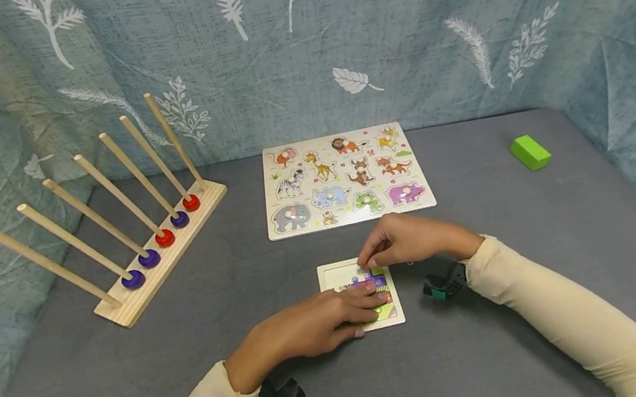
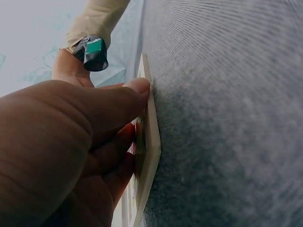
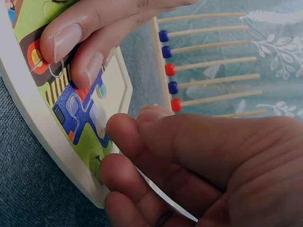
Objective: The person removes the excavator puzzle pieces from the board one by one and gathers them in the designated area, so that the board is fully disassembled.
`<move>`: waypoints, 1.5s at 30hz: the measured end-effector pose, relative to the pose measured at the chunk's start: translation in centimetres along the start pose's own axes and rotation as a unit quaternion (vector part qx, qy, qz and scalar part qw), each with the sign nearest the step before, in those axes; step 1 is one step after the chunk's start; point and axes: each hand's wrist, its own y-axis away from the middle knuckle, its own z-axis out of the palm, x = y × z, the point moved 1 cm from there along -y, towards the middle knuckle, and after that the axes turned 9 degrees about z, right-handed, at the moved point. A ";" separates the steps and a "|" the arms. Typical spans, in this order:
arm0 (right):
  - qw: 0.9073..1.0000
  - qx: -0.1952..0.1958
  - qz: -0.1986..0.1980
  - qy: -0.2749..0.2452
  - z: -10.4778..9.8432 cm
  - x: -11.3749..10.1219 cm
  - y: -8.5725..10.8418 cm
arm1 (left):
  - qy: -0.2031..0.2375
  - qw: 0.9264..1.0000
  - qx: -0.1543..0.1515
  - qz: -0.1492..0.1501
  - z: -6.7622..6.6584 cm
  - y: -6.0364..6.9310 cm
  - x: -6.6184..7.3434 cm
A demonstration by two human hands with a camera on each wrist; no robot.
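A small jigsaw puzzle in a pale wooden tray [image 1: 398,316] lies on the grey table. My left hand [image 1: 327,318] rests over its lower part, fingers extended across the coloured pieces. In the left wrist view, the left thumb [image 2: 137,87] touches the tray's edge. My right hand [image 1: 408,237] is at the tray's upper right corner with bent fingers. Its thumb and index tips [image 3: 120,130] come together beside a green-and-purple puzzle piece [image 3: 92,161]; whether anything sits between them is hidden. Bare tray base [image 3: 115,78] shows past the purple pieces.
Behind the tray lies an animal peg puzzle board [image 1: 346,180]. At left stands a wooden rack [image 1: 169,267] with tall slanting pegs and red and blue rings. A green block [image 1: 531,152] lies at far right. Patterned cloth [image 1: 294,49] hangs behind the table.
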 end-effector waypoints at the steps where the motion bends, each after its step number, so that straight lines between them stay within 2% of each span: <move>1: 1.000 0.000 0.000 0.001 0.0 0.0 0.0 | 0.001 1.000 0.000 -0.001 0.0 0.0 0.0; 9: 1.000 -0.011 0.007 0.008 -0.1 -0.2 -0.2 | -0.002 1.000 0.005 0.006 0.0 0.0 -0.2; 22: 0.999 -0.031 0.008 0.009 0.0 -0.3 -0.3 | 0.002 1.000 -0.002 0.001 0.0 -0.1 -0.1; 33: 0.999 -0.048 -0.014 0.018 -0.2 -0.7 -0.4 | 0.004 1.000 -0.003 -0.004 -0.1 -0.1 0.1; 40: 0.999 -0.034 0.000 0.016 -0.1 -0.9 -0.5 | 0.000 1.000 -0.005 0.003 -0.2 -0.2 0.1; 45: 1.000 0.000 0.013 0.014 -0.1 -0.9 -0.4 | 0.002 1.000 -0.003 0.003 -0.1 -0.1 0.0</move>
